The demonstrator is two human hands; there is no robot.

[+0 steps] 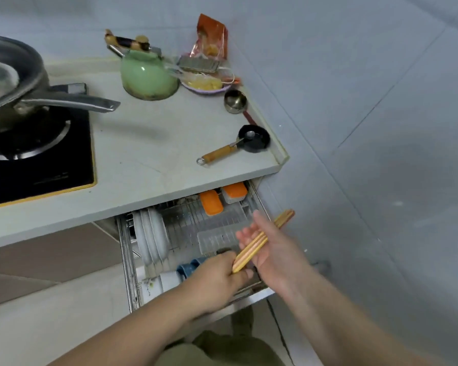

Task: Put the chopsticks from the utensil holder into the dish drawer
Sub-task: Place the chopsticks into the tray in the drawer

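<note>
A bundle of several yellow-orange chopsticks (259, 243) lies across the palm of my right hand (273, 249), held above the open dish drawer (126, 254). The lower ends of the chopsticks are pinched by my left hand (217, 278). Their far tips stick out past my right hand toward the drawer's right side. The drawer is a wire rack pulled out from under the counter. Inside it lies a clear plastic tray (214, 240), just behind my hands. No utensil holder is in view.
White plates (151, 237) stand upright in the drawer's left part, a blue cup (188, 268) lies near the front, and orange-lidded boxes (212, 206) sit at the back. On the counter (143, 159) are a green kettle (148, 75), a small black pan (253, 138) and a pot (11, 75) on the hob.
</note>
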